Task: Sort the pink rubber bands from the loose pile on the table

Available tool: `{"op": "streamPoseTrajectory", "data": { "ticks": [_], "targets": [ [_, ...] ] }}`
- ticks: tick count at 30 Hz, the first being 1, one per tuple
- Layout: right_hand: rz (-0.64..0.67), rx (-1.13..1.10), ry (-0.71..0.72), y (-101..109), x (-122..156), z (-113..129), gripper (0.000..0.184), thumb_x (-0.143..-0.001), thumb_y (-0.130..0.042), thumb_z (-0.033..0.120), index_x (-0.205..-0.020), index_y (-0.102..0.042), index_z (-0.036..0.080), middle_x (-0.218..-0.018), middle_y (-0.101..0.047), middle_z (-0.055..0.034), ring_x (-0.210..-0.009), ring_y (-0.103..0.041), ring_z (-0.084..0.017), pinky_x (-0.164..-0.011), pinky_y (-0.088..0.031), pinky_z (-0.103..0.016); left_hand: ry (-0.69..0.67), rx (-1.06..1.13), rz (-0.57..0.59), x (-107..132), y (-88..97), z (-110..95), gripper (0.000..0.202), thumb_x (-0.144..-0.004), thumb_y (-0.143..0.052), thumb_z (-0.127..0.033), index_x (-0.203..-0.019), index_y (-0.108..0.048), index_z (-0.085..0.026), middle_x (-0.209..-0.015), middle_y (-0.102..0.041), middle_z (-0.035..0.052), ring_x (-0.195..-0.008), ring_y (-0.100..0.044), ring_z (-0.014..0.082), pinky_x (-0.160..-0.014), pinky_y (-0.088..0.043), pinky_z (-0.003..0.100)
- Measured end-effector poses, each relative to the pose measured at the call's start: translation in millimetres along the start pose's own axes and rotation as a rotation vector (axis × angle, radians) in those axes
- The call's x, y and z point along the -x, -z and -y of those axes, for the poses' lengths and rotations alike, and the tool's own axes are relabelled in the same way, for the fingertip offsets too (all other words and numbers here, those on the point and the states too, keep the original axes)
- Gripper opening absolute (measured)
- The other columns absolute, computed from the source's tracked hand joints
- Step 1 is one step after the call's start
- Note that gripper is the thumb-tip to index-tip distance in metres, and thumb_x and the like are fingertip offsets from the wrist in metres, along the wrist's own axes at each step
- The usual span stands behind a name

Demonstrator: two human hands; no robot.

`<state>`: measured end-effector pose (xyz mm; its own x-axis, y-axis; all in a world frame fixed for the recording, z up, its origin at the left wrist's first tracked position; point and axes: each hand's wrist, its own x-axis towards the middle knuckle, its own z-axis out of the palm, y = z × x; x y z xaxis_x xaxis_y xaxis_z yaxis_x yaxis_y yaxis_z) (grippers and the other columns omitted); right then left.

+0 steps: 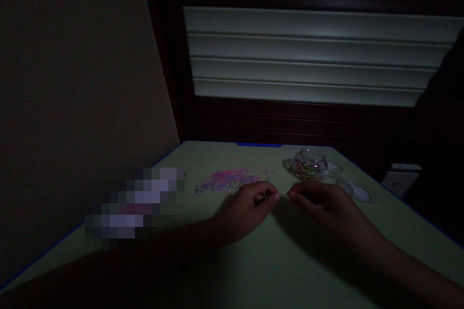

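- Between the left hand and the right hand, a thin pale strand is being held, each thumb being pinched nearly against the fingers; its ends are being hidden by the fingertips.
- Through uneven pulling or a slack pinch, the strand could be snapped or dropped, sight being hampered by dim light.
- At ten o'clock from the hands, loose coloured bands are lying heaped, where a dropped strand could be lost.
- At one o'clock, a clear jar is standing; at three, a clear lid is being risked by the right knuckles.
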<state>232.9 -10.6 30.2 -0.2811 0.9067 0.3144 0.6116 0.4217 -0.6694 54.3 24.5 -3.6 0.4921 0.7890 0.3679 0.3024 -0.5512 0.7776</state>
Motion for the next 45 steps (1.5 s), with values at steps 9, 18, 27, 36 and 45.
{"op": "streamPoseTrajectory", "data": {
  "ticks": [9,18,27,36,45],
  "targets": [
    [-0.052,0.18,0.097,0,3,4,0.019,-0.081,-0.042,0.022,-0.081,-0.061,0.018,-0.069,-0.06,-0.001,-0.06,-0.052,-0.012,-0.055,-0.036,-0.024,0.01,0.0,0.012,1,-0.3,-2,0.019,-0.085,-0.042,-0.03,-0.081,-0.055,-0.016,-0.073,-0.053,-0.0012,-0.066,-0.049,0.0096,-0.058,-0.037,0.019],
    [-0.053,0.312,0.173,3,5,0,0.018,-0.081,-0.041,0.02,-0.086,-0.058,0.019,-0.077,-0.06,-0.003,-0.065,-0.054,-0.013,-0.058,-0.037,-0.024,0.013,-0.001,0.015,0,-1.4,0,0.019,-0.085,-0.042,-0.029,-0.082,-0.055,-0.017,-0.073,-0.053,-0.0013,-0.066,-0.049,0.0096,-0.058,-0.037,0.019],
    [-0.096,0.636,0.22,8,6,0,0.02,-0.082,-0.04,0.018,-0.087,-0.059,0.019,-0.079,-0.059,-0.0048,-0.067,-0.053,-0.015,-0.058,-0.035,-0.025,0.019,-0.015,0.018,0,-0.3,-2,0.02,-0.085,-0.041,-0.028,-0.079,-0.055,-0.015,-0.071,-0.053,-0.0012,-0.065,-0.048,0.0098,-0.057,-0.036,0.02],
    [-0.152,1.111,0.227,18,10,4,0.016,-0.074,-0.051,0.014,-0.088,-0.057,0.018,-0.085,-0.06,-0.0062,-0.076,-0.054,-0.022,-0.063,-0.036,-0.032,0.033,0.019,0.026,1,-1.0,-1,0.02,-0.084,-0.041,-0.029,-0.08,-0.055,-0.016,-0.07,-0.053,-0.0016,-0.062,-0.048,0.0093,-0.055,-0.036,0.019],
    [-0.194,1.25,0.08,25,13,7,0.015,-0.073,-0.044,0.01,-0.077,-0.057,0.017,-0.073,-0.06,-0.0102,-0.063,-0.054,-0.021,-0.056,-0.034,-0.032,0.065,0.039,0.039,1,-1.1,1,0.019,-0.084,-0.043,-0.031,-0.08,-0.055,-0.016,-0.067,-0.051,-0.0024,-0.059,-0.046,0.0084,-0.053,-0.034,0.019]
  ]
}}
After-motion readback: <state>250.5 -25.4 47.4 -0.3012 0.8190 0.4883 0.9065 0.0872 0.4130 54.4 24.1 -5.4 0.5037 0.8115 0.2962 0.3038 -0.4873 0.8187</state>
